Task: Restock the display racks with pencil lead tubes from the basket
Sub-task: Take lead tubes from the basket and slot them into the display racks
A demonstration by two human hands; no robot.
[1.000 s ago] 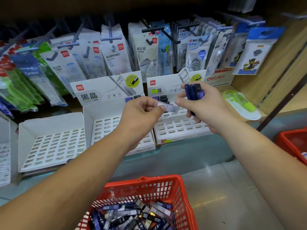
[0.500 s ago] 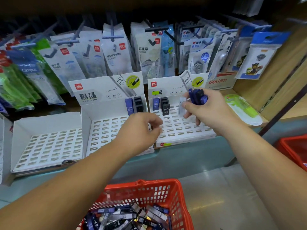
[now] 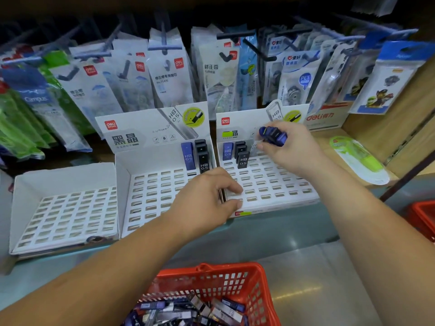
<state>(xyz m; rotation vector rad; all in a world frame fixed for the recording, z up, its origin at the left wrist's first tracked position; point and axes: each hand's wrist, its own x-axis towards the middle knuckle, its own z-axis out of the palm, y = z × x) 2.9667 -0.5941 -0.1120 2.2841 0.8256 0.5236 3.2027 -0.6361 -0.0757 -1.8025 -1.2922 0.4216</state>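
Standing at a stationery shelf, a person reaches both bare arms toward three white slotted racks set side by side. The right hand [image 3: 289,149] hovers over the back of the right rack [image 3: 270,184], its fingers curled round a bunch of blue tubes [image 3: 273,135]. Just below that bunch, the same hand's fingers meet a clear tube [image 3: 255,145] standing in the rack's back row; blur hides whether they pinch it.

Beside it, in the rack's back left corner, stand one blue tube [image 3: 227,151] and three black tubes [image 3: 242,156] marked HB 0.5. The left hand [image 3: 207,196] lies at this rack's front left corner, fingers bent, tips on the grid and thumb at the front lip. I cannot tell whether it grips the rack or only rests there.

The middle rack [image 3: 164,196] holds a blue tube [image 3: 187,156] and black ones [image 3: 203,158] in its back right corner. The left rack [image 3: 63,208] sits beside it.

Below, near the person, a red basket [image 3: 211,276] holds a heap of loose tubes [image 3: 188,311], blue, black and clear. Packets [image 3: 169,74] hang on hooks behind the racks. A green packet [image 3: 357,158] lies on the shelf to the right, and a second red basket [image 3: 423,217] shows at the right edge.
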